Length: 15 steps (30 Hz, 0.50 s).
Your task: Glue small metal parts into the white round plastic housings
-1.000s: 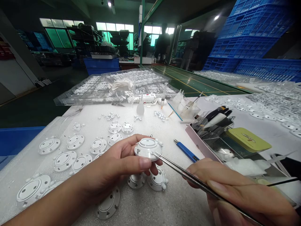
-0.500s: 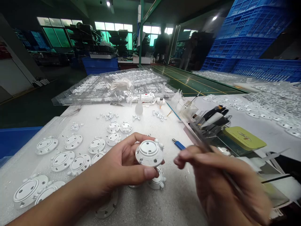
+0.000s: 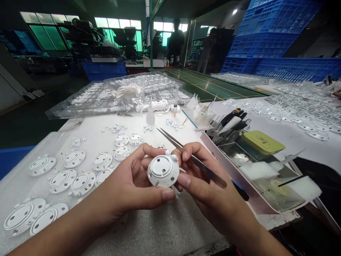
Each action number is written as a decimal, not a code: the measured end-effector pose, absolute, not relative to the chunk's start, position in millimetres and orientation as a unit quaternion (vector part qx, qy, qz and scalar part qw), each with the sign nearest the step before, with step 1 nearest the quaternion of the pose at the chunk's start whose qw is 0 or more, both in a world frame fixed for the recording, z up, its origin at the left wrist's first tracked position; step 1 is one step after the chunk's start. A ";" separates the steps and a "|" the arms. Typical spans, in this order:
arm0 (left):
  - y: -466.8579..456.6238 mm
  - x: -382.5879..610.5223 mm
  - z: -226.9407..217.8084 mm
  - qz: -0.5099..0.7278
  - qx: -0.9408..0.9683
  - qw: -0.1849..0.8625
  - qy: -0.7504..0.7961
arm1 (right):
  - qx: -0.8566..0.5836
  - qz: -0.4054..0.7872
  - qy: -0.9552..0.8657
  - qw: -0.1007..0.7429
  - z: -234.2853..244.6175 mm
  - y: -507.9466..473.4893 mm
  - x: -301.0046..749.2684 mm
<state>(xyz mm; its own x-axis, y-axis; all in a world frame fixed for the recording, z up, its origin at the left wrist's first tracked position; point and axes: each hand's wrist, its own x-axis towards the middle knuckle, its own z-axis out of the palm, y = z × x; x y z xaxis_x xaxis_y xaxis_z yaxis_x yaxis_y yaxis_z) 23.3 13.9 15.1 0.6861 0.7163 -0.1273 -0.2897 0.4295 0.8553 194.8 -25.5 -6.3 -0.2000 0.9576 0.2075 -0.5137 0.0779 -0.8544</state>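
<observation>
My left hand [image 3: 133, 181] grips a round white plastic part [image 3: 163, 170] between thumb and fingers. The part has a raised disc with dark holes and small white knobs on its upper right rim. Against its right side, the fingers of my right hand [image 3: 205, 174] touch or nearly touch the rim. A pair of metal tweezers [image 3: 183, 147] lies gripped in my right hand, tips pointing up and left, away from the part. Similar white round parts [image 3: 62, 180] lie on the foam-covered table to the left. Small white pieces [image 3: 115, 127] sit in heaps behind them.
A pink-rimmed tool tray [image 3: 239, 181] with pliers and a yellow tin [image 3: 262, 142] stands at right. Clear compartment trays [image 3: 87, 112] of small parts lie at the back, near a squeeze bottle [image 3: 150, 117]. Blue crates [image 3: 269, 32] rise at the back right. Two people stand far behind.
My right hand has come left to the white part, the tweezers now lying across it. The left hand still holds the part, turned slightly. The camera view has shifted a little to the right.
</observation>
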 end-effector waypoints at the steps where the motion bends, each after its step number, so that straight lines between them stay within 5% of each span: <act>1: 13.7 23.6 15.6 0.311 0.434 0.807 0.252 | -0.247 0.636 -0.444 0.580 -6.6 -25.1 194.7; 15: 14.9 23.9 15.0 0.306 0.443 0.794 0.282 | -0.291 0.628 -0.438 0.574 -9.2 -27.1 193.7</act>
<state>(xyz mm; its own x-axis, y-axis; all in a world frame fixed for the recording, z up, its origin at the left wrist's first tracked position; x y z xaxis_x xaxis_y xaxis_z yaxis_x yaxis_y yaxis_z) 23.9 14.9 15.0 0.6538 0.7355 -0.1776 -0.2358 0.4211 0.8759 193.7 -27.1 -9.2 -0.1722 0.9756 0.1362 -0.4655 0.0413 -0.8841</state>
